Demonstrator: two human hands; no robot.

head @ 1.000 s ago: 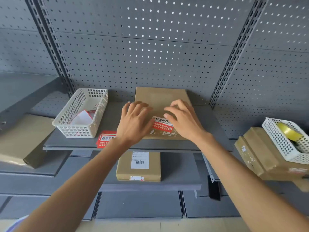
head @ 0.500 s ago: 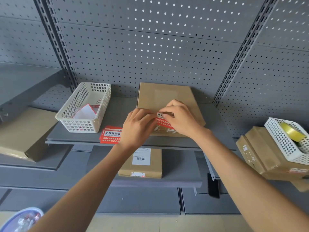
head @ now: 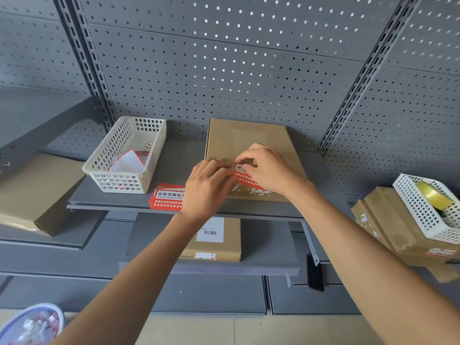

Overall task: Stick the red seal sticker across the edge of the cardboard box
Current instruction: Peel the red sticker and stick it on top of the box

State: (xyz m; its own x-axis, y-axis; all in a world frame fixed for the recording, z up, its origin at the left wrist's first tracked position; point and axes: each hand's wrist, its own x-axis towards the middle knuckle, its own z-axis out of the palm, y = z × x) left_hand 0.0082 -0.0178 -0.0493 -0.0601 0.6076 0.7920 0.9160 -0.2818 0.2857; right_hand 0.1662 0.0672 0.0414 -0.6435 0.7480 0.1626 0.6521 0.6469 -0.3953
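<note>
Pinching the red rectangular seal sticker [head: 245,177] over the flat brown cardboard box [head: 249,145], near its 6 o'clock edge: left hand [head: 207,189] and right hand [head: 270,169] fingers closed on it, likely aligning before pressing down.

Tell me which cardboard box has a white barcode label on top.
The small cardboard box on the lower shelf, under the hands. The box being sealed shows bare cardboard, and no such label shows on the side boxes.
</note>
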